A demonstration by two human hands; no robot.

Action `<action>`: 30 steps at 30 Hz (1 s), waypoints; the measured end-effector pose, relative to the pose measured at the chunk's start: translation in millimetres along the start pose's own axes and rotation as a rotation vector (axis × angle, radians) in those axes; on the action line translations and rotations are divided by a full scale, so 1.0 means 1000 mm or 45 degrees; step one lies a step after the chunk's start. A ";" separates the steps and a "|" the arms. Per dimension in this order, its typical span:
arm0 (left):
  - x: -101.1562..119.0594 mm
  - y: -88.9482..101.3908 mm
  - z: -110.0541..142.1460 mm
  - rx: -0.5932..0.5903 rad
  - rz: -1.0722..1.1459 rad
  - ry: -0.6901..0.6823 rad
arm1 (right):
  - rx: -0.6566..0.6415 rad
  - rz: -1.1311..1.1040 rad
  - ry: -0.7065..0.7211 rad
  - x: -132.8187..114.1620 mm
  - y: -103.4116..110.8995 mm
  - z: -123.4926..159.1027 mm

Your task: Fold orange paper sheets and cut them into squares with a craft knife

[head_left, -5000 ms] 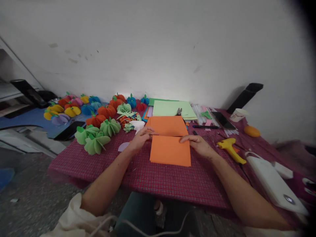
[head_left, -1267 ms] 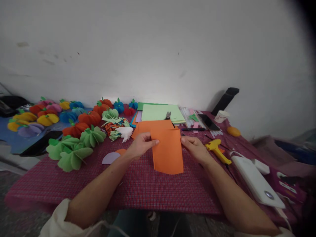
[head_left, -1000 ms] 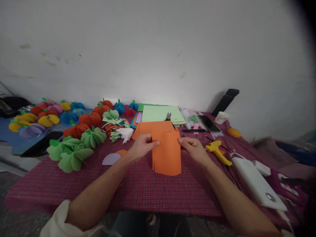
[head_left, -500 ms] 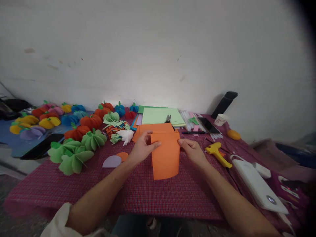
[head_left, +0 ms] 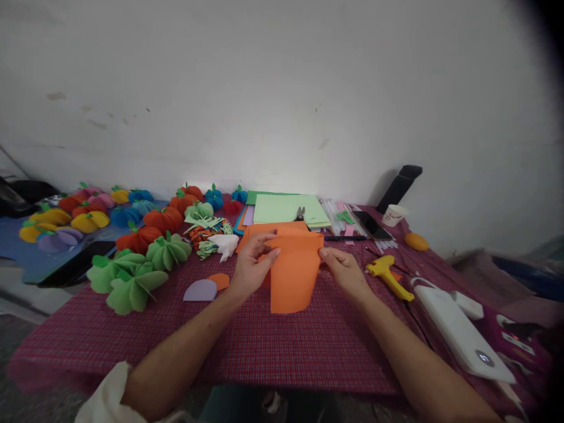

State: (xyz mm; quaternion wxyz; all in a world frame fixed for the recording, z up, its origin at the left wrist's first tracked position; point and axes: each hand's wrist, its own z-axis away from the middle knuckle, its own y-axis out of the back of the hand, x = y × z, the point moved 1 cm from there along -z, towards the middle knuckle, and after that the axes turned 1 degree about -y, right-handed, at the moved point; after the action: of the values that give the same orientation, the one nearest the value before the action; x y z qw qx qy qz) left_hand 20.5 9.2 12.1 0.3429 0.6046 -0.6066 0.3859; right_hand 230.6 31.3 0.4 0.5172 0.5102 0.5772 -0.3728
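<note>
A folded sheet of orange paper [head_left: 294, 276] hangs between my two hands, above the near middle of the table. My left hand [head_left: 253, 265] pinches its upper left edge between thumb and fingers. At the upper right edge, my right hand [head_left: 342, 270] grips the paper with thumb and index finger. Its lower end curves away a little. Behind it lies more orange paper [head_left: 255, 229], with black-handled scissors [head_left: 300, 212] partly hidden. To the left of my left hand are a lilac paper half-round [head_left: 200, 290] and an orange paper cutout [head_left: 221, 281].
Several paper pumpkins [head_left: 163, 220] fill the left side, near paper scraps [head_left: 207, 238]. A pale green paper stack [head_left: 286, 208] stands at the back. On the right are a yellow glue gun [head_left: 390, 277], a white power bank [head_left: 462, 332], a phone [head_left: 371, 224] and a paper cup [head_left: 394, 215].
The orange paper's lower end has swung slightly up and away, and its sides have bent. My left hand's fingers have shifted along the upper left edge; my right hand keeps its grip.
</note>
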 end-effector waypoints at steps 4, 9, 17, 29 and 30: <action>0.004 0.000 0.002 0.056 -0.041 -0.062 | -0.009 0.031 0.019 0.000 0.000 0.000; 0.000 0.001 0.000 -0.018 -0.023 0.005 | -0.034 0.071 0.021 0.004 -0.001 -0.002; -0.010 -0.005 0.004 -0.129 -0.132 0.165 | -0.018 0.209 0.334 -0.012 0.002 0.002; 0.009 -0.023 0.021 -0.156 -0.481 -0.069 | 0.048 0.352 0.499 -0.033 -0.007 0.020; 0.011 -0.023 0.021 -0.145 -0.509 -0.105 | 0.078 0.344 0.484 -0.034 -0.008 0.021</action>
State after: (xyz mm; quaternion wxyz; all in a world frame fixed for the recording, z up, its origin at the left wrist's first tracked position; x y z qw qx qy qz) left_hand 44.6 -13.9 13.1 0.4212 0.7078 -0.5089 0.2501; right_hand 225.0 3.0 28.8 0.4285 0.6593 0.5792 -0.2149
